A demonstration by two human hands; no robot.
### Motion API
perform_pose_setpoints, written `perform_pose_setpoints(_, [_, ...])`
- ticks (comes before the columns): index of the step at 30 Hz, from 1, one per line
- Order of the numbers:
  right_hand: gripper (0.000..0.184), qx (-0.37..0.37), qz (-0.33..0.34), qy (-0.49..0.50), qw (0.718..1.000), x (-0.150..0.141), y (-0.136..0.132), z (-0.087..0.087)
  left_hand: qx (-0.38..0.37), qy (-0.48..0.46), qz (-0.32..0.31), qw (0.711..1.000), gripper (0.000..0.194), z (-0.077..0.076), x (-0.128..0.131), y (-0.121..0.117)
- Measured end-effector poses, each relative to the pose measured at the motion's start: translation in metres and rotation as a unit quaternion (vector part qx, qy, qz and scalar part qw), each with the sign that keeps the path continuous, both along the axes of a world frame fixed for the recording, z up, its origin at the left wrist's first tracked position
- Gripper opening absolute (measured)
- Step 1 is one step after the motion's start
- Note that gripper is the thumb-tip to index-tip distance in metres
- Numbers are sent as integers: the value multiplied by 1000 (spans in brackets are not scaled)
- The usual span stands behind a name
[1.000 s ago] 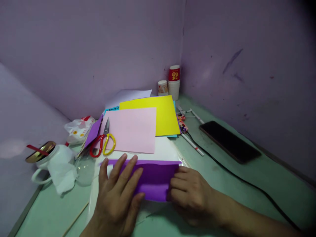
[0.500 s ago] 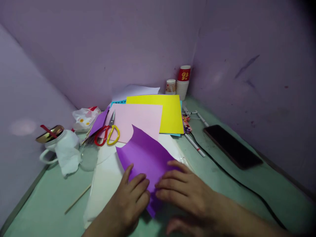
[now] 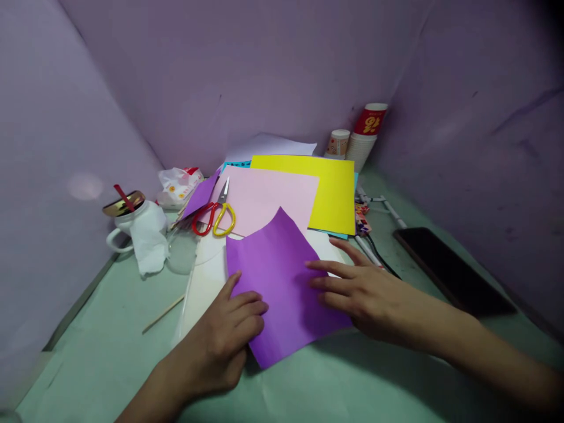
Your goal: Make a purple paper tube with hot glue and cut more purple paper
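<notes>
A purple sheet of paper (image 3: 282, 282) lies in front of me, slightly bowed, with its top corner raised. My left hand (image 3: 229, 329) grips its lower left edge; the fingers bend over the top and the thumb is hidden. Over the right side of the sheet, my right hand (image 3: 356, 288) has its fingers spread, fingertips at or just above the paper; contact is hard to judge. Behind the sheet, scissors (image 3: 219, 211) with one red and one yellow handle rest on pale pink paper (image 3: 268, 194).
Yellow paper (image 3: 335, 194) overlaps the stack at the back. A white mug (image 3: 141, 229) with tissue stands left, near a thin wooden stick (image 3: 163, 314). Paper cups (image 3: 363, 144) stand in the far corner. A dark phone (image 3: 453, 270) and a black cable lie right.
The purple paper has flattened from a curled, bent shape. My right hand has moved right, away from my left hand, and its fingers have spread. The view has shifted left.
</notes>
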State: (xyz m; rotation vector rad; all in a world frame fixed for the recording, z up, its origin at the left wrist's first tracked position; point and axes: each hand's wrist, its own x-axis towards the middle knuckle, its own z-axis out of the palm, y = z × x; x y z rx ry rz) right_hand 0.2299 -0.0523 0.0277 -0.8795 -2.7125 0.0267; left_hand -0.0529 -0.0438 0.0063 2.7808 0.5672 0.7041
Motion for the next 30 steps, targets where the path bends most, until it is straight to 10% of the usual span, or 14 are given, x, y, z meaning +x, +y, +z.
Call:
perform_pose_setpoints(12, [14,-199,-41,158,966,6,11,-20,-36,-98,52,993,7,1,-6,1])
perform_pose_setpoints(19, [21,-279,-245,262,891,-6,9,-23,-163,-123,156,966,15,4,-3,3])
perform_pose_setpoints(24, [49,-223,-382,260,858,-14,-4,-23,-117,-131,187,967,16,3,4,-1])
perform_pose_setpoints(30, [40,-304,-376,333,810,-20,-8,-24,-174,-112,160,965,23,4,3,2])
